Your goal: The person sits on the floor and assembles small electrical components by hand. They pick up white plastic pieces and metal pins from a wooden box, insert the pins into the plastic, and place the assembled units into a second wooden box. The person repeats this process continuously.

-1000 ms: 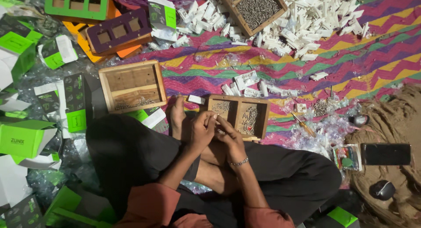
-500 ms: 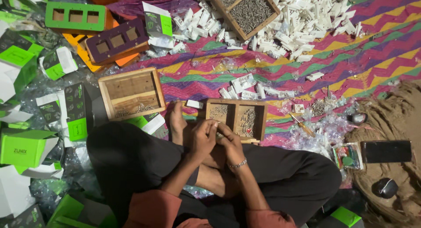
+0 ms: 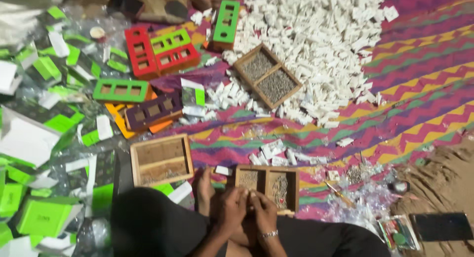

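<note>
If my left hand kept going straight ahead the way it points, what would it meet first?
Probably the wooden two-compartment box just beyond the fingertips of the left hand, at its near wall; depth is hard to judge.

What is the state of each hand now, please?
Left hand: fingers curled, pressed against the right; holding what cannot be told.
Right hand: fingers curled too; contents hidden.

a zigzag-striped mat covered the floor across the right of the frame. on it lay a heap of small white packets at upper centre, a two-part wooden tray beside them, coloured frames upper left, green-and-white boxes at left.
</note>
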`<state>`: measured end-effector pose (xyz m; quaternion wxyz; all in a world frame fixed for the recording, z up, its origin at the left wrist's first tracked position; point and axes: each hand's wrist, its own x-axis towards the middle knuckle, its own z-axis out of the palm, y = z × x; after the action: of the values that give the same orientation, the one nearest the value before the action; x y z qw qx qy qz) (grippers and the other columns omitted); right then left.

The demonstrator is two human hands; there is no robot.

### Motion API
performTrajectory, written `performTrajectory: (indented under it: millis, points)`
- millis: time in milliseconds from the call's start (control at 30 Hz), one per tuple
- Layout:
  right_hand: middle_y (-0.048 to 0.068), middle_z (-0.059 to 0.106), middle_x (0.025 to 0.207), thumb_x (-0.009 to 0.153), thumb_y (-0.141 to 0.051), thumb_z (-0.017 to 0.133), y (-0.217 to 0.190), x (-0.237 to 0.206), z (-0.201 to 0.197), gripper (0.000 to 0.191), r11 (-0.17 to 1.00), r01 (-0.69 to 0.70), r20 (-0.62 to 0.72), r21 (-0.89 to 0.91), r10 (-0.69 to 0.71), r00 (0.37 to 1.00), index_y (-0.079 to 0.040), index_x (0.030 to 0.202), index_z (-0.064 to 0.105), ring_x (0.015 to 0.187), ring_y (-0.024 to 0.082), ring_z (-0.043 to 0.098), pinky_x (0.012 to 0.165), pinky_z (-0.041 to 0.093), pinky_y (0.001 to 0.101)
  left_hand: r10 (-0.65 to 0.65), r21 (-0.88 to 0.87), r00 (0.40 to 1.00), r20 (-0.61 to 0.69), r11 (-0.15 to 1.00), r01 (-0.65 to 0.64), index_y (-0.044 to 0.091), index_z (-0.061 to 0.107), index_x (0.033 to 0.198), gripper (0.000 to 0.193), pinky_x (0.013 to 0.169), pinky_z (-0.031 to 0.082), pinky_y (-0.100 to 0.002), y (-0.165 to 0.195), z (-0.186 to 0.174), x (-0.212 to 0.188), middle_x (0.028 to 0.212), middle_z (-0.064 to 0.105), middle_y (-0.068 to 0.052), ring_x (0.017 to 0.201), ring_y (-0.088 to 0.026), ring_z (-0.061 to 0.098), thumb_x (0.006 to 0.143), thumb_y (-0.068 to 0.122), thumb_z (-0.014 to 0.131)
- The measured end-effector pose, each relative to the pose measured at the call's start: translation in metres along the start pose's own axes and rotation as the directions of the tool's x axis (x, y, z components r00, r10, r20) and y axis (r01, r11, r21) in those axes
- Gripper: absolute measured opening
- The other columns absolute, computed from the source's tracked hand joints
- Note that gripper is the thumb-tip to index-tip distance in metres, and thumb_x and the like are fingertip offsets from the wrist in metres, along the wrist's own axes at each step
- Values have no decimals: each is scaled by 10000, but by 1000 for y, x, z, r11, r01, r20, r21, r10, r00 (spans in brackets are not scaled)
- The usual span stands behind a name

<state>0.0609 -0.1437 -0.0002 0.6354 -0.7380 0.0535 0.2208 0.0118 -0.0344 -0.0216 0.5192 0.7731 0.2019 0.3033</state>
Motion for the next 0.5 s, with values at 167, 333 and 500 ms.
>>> performTrajectory:
  millis: [167,333,500]
  points:
    - [61,742,802,920,-148,713,-4,2,-1,210,992,-68,-31,107,71,997,20,1017,795,708,130,639,653,507,266,-105,-221,974,202,964,150,-26,707,971,85,611,591,-312,-2,3,-4,869,770,-131,716,-202,767,904,24,693]
    - [45,741,797,913,-108,704,-7,2,-2,165,985,-58,-1,163,60,998,27,974,778,691,108,625,640,496,258,59,-234,980,190,972,-13,-22,725,999,104,658,595,-301,3,-7,4,926,778,-137,790,-198,767,904,14,703]
    - [42,732,785,897,-44,694,-4,11,-7,116,992,63,-76,108,-55,996,34,914,777,690,102,628,632,501,249,-129,-151,923,362,969,195,-10,772,981,154,557,509,-286,9,-14,9,823,783,-113,616,-170,687,864,60,700]
